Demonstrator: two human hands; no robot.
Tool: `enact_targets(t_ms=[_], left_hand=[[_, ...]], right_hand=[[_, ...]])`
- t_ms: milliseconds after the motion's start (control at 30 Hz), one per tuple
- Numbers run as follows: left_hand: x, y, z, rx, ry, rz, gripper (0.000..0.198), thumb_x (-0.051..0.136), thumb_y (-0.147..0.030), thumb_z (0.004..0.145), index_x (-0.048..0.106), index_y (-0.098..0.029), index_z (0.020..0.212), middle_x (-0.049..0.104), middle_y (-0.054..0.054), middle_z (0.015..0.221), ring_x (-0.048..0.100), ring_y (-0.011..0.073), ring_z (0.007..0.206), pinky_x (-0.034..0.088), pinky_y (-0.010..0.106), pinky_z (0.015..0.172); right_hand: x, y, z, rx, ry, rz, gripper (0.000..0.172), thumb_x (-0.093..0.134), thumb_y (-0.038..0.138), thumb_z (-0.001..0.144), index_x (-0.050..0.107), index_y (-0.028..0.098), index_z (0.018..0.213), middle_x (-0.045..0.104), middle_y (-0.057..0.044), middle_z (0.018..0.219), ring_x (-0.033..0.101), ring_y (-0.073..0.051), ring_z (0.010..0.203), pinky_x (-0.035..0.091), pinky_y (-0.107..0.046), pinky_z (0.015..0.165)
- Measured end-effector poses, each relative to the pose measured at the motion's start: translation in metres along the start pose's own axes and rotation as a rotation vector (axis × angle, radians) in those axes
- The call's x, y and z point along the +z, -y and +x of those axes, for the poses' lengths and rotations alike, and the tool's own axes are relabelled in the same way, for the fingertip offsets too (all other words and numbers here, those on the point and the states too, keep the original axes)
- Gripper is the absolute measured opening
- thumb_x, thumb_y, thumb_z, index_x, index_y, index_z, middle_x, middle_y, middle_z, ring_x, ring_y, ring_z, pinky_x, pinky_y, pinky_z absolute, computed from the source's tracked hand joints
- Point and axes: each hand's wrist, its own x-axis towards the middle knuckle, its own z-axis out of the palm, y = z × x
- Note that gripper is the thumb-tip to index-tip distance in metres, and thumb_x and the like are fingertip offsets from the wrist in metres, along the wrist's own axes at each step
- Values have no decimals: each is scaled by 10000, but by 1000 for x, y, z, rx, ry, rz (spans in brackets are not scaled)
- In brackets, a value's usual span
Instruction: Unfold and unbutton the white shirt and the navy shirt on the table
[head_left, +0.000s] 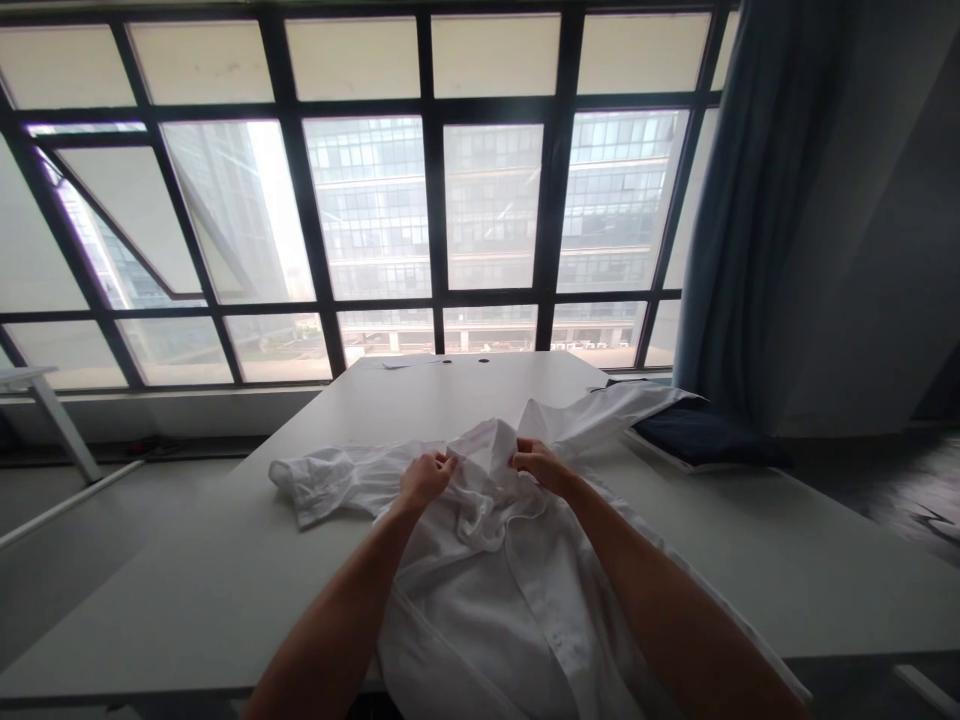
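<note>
A white button-up shirt [480,590] lies spread across the table, its lower part reaching the near edge. One sleeve stretches out to the left, and the other runs right toward dark folded cloth. My left hand [427,478] pinches the left side of the raised collar. On the collar's right side, my right hand [540,464] grips the fabric between thumb and fingers. Between the two hands the collar stands up, with crumpled cloth just below it. Part of the shirt front is hidden behind my forearms.
The white table [300,590] extends toward a wide window. Dark navy folded cloth [697,432] lies at its right edge, under the sleeve end. A flat white piece [409,363] sits at the far end. A blue curtain [757,220] hangs at right; another table's leg [67,425] stands at left.
</note>
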Motion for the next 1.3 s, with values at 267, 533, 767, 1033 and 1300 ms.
enact_targets(t_ms=[267, 533, 767, 1033, 1300], left_hand=[[3, -2, -1, 93, -102, -53, 161, 644, -322, 872, 698, -178, 920, 745, 66, 944, 676, 213, 898, 436, 261, 711], [-8, 3, 3, 127, -87, -161, 97, 695, -230, 814, 699, -164, 885, 740, 38, 822, 682, 173, 767, 438, 233, 661], [-14, 3, 5, 151, -91, -69, 160, 706, -242, 799, 728, -171, 941, 729, 24, 796, 673, 170, 755, 434, 234, 663], [-9, 1, 1, 209, -117, 24, 121, 594, -121, 791, 709, -161, 792, 709, 77, 809, 649, 225, 809, 426, 280, 700], [-1, 1, 1, 340, -126, -76, 278, 509, 15, 727, 710, -149, 827, 699, 31, 773, 624, 154, 724, 445, 229, 696]], right_hand=[[0, -3, 3, 45, -150, 49, 518, 729, 663, 666, 568, 171, 669, 523, 28, 565, 486, -107, 496, 399, -236, 485], [-22, -13, 11, -4, -327, -180, 286, 647, 384, 611, 597, 178, 802, 440, 83, 468, 377, -92, 411, 285, -220, 403], [-39, -15, 14, -33, -523, -393, 249, 553, 274, 633, 660, 164, 829, 517, 38, 515, 441, -124, 471, 323, -235, 475], [-27, -12, 14, -222, -575, -881, 314, 538, 133, 630, 655, 182, 917, 663, -69, 868, 594, -198, 784, 438, -269, 717], [-23, -19, 13, -100, -248, -466, 347, 592, 316, 711, 643, 149, 1011, 647, -37, 794, 575, -179, 701, 431, -259, 614]])
